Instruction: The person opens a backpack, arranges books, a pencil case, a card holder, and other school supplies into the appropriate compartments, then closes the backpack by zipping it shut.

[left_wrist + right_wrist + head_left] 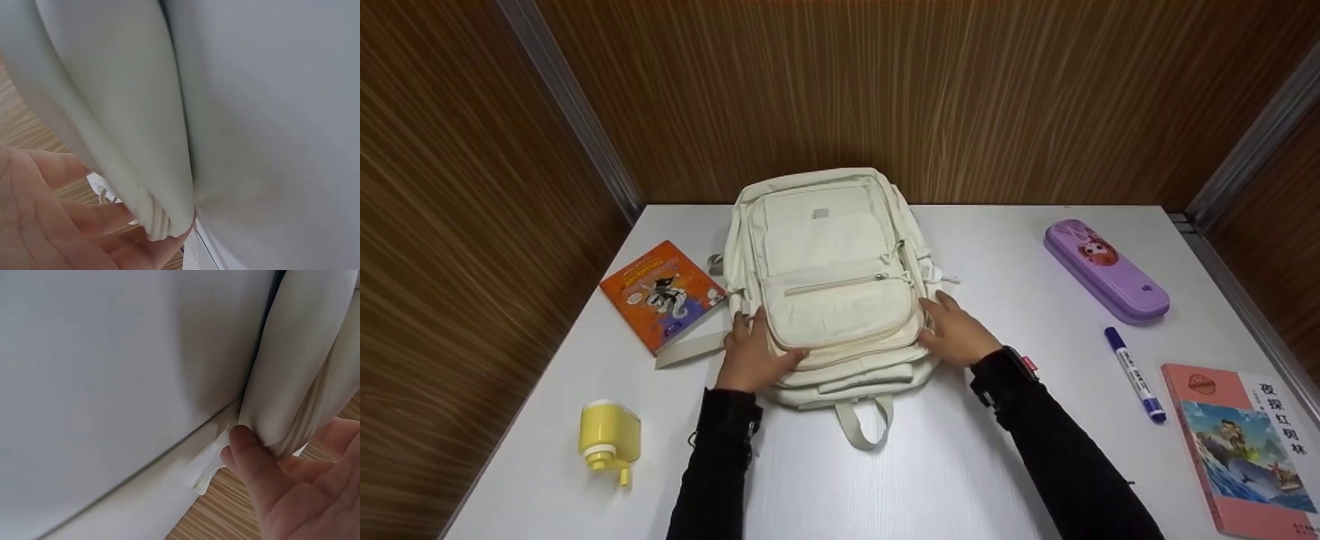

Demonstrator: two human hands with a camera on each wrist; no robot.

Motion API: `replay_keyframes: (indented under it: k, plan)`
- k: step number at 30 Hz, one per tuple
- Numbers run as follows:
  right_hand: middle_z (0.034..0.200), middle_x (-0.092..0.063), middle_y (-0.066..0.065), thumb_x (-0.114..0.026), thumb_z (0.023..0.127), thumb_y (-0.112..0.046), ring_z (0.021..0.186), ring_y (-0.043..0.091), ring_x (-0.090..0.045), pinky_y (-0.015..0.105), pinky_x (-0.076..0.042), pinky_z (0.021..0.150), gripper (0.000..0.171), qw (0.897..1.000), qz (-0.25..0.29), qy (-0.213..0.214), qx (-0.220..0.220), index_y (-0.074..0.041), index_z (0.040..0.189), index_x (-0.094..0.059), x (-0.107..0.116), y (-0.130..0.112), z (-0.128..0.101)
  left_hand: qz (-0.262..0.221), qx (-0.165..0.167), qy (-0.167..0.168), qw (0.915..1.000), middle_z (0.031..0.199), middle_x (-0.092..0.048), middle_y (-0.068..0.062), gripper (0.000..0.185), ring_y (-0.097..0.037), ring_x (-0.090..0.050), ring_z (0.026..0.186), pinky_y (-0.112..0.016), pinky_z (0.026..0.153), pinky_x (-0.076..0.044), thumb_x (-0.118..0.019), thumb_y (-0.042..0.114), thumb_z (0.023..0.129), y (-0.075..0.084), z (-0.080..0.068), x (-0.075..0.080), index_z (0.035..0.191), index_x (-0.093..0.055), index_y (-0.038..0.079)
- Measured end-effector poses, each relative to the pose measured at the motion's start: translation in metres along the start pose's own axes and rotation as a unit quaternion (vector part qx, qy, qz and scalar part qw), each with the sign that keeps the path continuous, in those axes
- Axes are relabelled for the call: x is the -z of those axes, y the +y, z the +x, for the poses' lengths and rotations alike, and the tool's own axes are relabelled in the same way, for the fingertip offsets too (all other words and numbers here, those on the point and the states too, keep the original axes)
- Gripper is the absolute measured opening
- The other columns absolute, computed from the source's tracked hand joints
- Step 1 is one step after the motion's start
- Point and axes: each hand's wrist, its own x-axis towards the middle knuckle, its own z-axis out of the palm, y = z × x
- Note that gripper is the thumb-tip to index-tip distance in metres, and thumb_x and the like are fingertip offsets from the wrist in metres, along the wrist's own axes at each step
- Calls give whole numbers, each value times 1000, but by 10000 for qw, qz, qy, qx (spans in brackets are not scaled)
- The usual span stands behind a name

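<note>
A cream backpack (821, 244) lies on the white table with its zipped front pocket facing up and a loop handle (851, 427) toward me. My left hand (754, 360) grips its near left side, thumb laid over the front. In the left wrist view, the fingers (95, 216) reach along the fabric edge. On the opposite side my right hand (960, 334) holds the backpack by its near right edge. The right wrist view has the fingertips (242, 436) right at the lower edge of the folded fabric.
To the left lie an orange book (664, 292), beside a strap (694, 349), and a yellow pencil sharpener (611, 431) with a crank. On the right are a purple pencil case (1110, 274), a blue-capped marker (1136, 375) and a pink book (1241, 450). Wood-grain panels (930, 97) stand behind and beside the table.
</note>
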Motion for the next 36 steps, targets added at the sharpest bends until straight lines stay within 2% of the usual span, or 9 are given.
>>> replay_keyframes:
  k: [7,14,24,31,36]
  plan:
    - [153,-24,37,-55,94,-32,134,53,-40,59,-35,110,68,9999,-130,69,26,2,149,-34,-1,2,-5,-36,23,-265,9996,159,0,-33,110,-55,-11,144,-63,109,-31,-70,61,78,4,-3,-2,156,-16,5]
    - [154,-25,35,-55,92,-30,128,52,-48,58,-40,105,68,9994,-307,127,-29,1,149,-35,0,6,-14,-71,-103,-230,9997,159,-2,-33,107,-54,-13,144,-62,110,-32,-72,57,77,7,-6,-4,155,-20,6]
    - [154,-28,32,-56,89,-26,126,49,-50,57,-43,103,67,9988,-360,334,2,0,147,-38,3,15,-30,-33,-312,-225,9993,158,-5,-35,105,-56,-16,142,-61,109,-34,-72,57,78,16,-10,-10,154,-24,2]
    - [152,-30,33,-56,89,-25,140,49,-32,57,-30,114,66,9983,-347,455,53,2,147,-38,2,19,-39,-76,-318,-280,9991,159,-3,-33,106,-53,-16,143,-60,109,-35,-72,57,77,22,-16,-13,154,-22,3]
    - [153,-30,33,-56,91,-27,141,50,-29,58,-26,116,65,9983,-341,465,23,2,146,-39,4,22,-46,-104,-338,-311,9989,160,-2,-31,106,-51,-15,144,-59,110,-35,-72,57,78,25,-18,-16,155,-22,5]
